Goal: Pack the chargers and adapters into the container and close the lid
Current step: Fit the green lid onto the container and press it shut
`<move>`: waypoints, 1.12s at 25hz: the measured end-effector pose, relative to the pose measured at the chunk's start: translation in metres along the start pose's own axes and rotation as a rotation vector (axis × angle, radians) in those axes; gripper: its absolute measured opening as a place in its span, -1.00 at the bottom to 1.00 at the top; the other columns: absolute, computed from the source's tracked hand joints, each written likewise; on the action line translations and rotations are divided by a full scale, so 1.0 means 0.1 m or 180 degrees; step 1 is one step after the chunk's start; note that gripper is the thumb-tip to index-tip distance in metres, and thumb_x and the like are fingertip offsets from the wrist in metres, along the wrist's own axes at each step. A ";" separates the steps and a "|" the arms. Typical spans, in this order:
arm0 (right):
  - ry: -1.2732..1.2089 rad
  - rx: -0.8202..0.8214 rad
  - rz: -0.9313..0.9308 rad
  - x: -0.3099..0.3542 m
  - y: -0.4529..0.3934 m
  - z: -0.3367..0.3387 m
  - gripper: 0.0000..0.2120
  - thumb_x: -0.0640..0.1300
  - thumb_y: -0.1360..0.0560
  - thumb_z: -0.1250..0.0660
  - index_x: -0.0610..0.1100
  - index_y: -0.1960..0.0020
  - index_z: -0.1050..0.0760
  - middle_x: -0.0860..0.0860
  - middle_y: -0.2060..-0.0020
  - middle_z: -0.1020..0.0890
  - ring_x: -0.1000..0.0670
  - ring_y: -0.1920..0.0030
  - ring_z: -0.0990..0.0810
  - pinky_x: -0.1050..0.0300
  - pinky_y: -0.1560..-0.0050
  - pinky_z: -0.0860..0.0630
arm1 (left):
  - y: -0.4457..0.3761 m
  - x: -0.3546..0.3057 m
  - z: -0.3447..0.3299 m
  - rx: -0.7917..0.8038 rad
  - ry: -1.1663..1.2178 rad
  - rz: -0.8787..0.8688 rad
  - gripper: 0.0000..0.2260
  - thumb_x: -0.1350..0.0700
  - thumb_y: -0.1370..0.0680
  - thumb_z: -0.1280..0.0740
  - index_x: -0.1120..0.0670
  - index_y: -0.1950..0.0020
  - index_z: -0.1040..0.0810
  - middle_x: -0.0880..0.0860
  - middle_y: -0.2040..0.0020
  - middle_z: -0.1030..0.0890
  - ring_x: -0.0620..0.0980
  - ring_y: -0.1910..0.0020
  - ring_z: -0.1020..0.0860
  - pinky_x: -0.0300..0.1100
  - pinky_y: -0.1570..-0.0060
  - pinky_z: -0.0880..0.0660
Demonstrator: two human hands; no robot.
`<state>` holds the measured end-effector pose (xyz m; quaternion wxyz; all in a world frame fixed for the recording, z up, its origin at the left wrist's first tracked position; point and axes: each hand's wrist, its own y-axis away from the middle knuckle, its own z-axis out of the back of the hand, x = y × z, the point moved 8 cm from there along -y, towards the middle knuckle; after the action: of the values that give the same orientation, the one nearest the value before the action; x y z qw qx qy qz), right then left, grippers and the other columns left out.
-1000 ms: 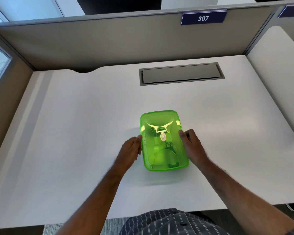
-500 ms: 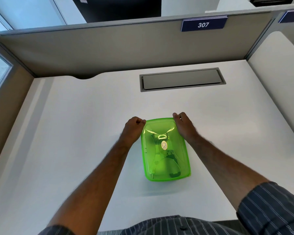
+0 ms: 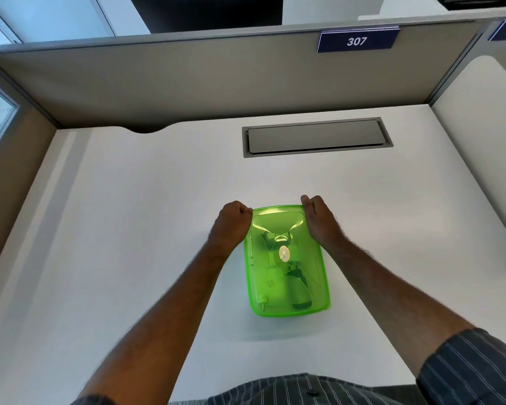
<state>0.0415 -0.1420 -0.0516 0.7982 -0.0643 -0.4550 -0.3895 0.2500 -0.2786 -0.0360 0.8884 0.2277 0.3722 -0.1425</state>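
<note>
The green container [image 3: 287, 264] sits lower centre of the frame on the white desk [image 3: 129, 229], its lid [image 3: 275, 220] on top. Bare desk spreads on every side, widest toward the left edge of the frame; the container's near end lies well in from the desk's front edge. The left hand [image 3: 232, 222] is curled into a fist against the far left corner of the lid; the right hand [image 3: 319, 219] has its fingers bent over the far right corner, gripping the rim. The container is translucent glossy plastic, rectangular with rounded corners, and dim shapes show through it. Above, in upper centre, a grey rectangular hatch [image 3: 316, 137] is set flush into the matte desk, before a beige partition [image 3: 187, 74]
</note>
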 end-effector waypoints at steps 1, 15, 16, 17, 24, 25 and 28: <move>-0.0057 0.0025 -0.0045 -0.02 0.03 0.02 -0.62 0.21 -0.65 -0.10 -0.08 0.13 -0.31 0.05 0.31 -0.46 0.02 0.30 -0.44 0.03 0.22 -0.34 | 0.02 -0.05 0.01 -0.0078 -0.0171 -0.0116 -0.84 0.11 -0.62 -0.30 0.19 -0.03 -0.61 0.11 -0.04 -0.65 0.15 -0.09 -0.60 -0.02 -0.10 -0.52; -0.0013 0.0936 -0.0480 -0.86 1.51 0.24 -0.46 0.44 -0.49 -0.22 -0.05 0.25 -0.34 0.07 0.40 -0.44 0.05 0.39 -0.41 0.09 0.29 -0.37 | 0.02 -0.50 -0.31 0.0443 -0.0803 -0.0877 -0.71 -0.03 -0.60 -0.40 0.10 -0.24 -0.62 0.10 -0.24 -0.64 0.13 -0.25 -0.57 0.06 -0.30 -0.49; 0.0001 0.1066 -0.0516 -0.89 1.59 0.23 -0.46 0.43 -0.50 -0.21 -0.06 0.26 -0.37 0.07 0.41 -0.49 0.05 0.41 -0.45 0.11 0.31 -0.39 | 0.02 -0.49 -0.31 0.0434 -0.0766 -0.0867 -0.72 -0.03 -0.59 -0.40 0.10 -0.22 -0.62 0.10 -0.22 -0.65 0.12 -0.23 -0.58 0.06 -0.28 -0.50; -0.0064 0.1181 -0.0545 -0.90 1.65 0.21 -0.46 0.40 -0.52 -0.22 -0.09 0.26 -0.42 0.05 0.41 -0.53 0.06 0.43 -0.49 0.13 0.34 -0.41 | 0.02 -0.48 -0.31 0.0424 -0.0732 -0.0850 -0.72 -0.03 -0.59 -0.41 0.10 -0.21 -0.63 0.09 -0.21 -0.65 0.12 -0.22 -0.58 0.06 -0.28 -0.51; -0.0881 0.1220 -0.0734 -0.89 1.78 0.25 -0.64 0.12 -0.57 -0.36 -0.14 0.23 -0.49 -0.02 0.37 -0.61 -0.05 0.35 -0.65 0.13 0.39 -0.43 | 0.04 -0.32 -0.20 0.0321 -0.0559 -0.0634 -0.73 -0.04 -0.56 -0.45 0.09 -0.18 -0.64 0.06 -0.19 -0.67 0.07 -0.22 -0.59 0.02 -0.28 -0.51; -0.0928 0.1204 -0.0752 -0.90 1.78 0.25 -0.64 0.11 -0.57 -0.37 -0.15 0.23 -0.49 -0.02 0.37 -0.60 -0.07 0.33 -0.67 0.13 0.39 -0.44 | 0.06 -0.27 -0.17 0.0287 -0.0513 -0.0587 -0.74 -0.03 -0.56 -0.46 0.08 -0.17 -0.64 0.06 -0.18 -0.68 0.06 -0.22 -0.60 0.01 -0.28 -0.51; -0.1055 0.1095 -0.0804 -0.91 1.74 0.28 -0.65 0.11 -0.56 -0.38 -0.15 0.21 -0.47 -0.02 0.37 -0.56 -0.10 0.30 -0.70 0.14 0.40 -0.44 | 0.14 -0.10 -0.06 0.0156 -0.0357 -0.0447 -0.75 -0.03 -0.55 -0.47 0.08 -0.14 -0.65 0.06 -0.15 -0.68 0.04 -0.19 -0.60 -0.05 -0.24 -0.51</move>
<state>0.1155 0.0420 -0.0626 0.6570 0.0667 -0.6434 -0.3871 0.2456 -0.2630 -0.0283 0.8899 0.2143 0.3333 -0.2261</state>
